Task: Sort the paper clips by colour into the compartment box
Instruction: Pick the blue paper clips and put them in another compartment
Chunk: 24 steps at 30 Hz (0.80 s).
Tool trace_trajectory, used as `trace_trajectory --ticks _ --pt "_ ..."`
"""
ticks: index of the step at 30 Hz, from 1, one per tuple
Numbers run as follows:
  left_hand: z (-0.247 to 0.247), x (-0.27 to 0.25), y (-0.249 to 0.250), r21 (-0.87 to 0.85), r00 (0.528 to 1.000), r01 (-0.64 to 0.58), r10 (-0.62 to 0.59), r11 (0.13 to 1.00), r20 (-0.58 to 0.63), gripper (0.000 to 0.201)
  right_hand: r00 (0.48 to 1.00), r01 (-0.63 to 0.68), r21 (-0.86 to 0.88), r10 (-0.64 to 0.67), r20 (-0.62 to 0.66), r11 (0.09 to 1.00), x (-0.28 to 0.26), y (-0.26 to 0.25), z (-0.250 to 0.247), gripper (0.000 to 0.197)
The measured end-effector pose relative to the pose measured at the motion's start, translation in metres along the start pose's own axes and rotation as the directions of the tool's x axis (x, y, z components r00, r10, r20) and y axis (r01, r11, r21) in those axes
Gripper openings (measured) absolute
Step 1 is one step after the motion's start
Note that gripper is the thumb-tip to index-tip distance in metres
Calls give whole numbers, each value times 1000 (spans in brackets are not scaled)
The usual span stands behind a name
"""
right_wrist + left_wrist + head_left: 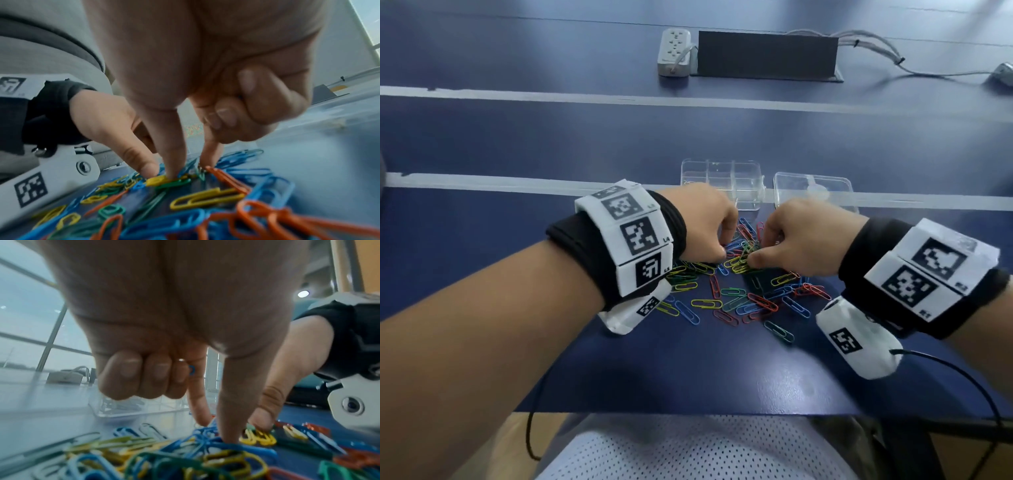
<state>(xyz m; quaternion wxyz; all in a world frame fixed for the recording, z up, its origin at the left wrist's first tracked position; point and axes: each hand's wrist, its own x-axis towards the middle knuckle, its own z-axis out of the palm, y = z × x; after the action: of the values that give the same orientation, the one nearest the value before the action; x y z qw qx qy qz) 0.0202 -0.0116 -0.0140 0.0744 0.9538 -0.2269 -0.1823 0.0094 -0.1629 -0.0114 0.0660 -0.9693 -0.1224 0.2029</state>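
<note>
A loose pile of blue, yellow, green and orange paper clips [739,291] lies on the dark blue table. Behind it stands the clear compartment box [722,181], its near edge hidden by my left hand. My left hand [724,245] is down in the pile. Its thumb and forefinger touch blue clips [205,433], and its other three fingers curl over a blue clip [191,369] in the palm. My right hand [760,250] is beside it, thumb and forefinger set on a yellow clip [158,180], the other fingers curled in.
The box's clear lid [813,192] lies to the right of the box. Far back sit a white power strip [676,51], a dark panel [767,56] and cables. The table's front edge [688,413] is close to my lap.
</note>
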Motion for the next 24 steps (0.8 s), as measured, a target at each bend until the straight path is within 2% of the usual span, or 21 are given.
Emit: trace_trajectory --ticks 5,8,11,14,17,19,23,24 --pt "-2 2 -2 6 1000 -16 16 1000 3 11 999 19 88 -22 30 996 5 3 -5 18" --pt "-2 2 -5 -72 1000 -2 1 997 -5 6 999 25 183 -31 31 983 7 14 -11 20" --pt "-4 0 -7 -168 1000 19 -19 986 -3 10 997 -10 338 -15 71 941 8 24 -14 22" --pt "-6 0 -9 -235 1000 25 -25 972 3 2 994 -51 520 -9 111 852 11 29 -12 18" --pt "-4 0 -10 -345 998 41 -22 938 60 21 991 -99 669 14 132 737 14 33 -11 12" --pt "-4 0 -10 -419 995 55 -16 906 95 29 989 -136 744 45 140 654 16 35 -12 18" --pt "-8 0 -6 -392 994 86 -54 916 90 21 975 -221 837 135 176 500 18 40 -15 22" --pt "-9 -1 -5 -369 995 81 -54 926 83 18 972 -234 843 147 186 485 19 41 -15 21"
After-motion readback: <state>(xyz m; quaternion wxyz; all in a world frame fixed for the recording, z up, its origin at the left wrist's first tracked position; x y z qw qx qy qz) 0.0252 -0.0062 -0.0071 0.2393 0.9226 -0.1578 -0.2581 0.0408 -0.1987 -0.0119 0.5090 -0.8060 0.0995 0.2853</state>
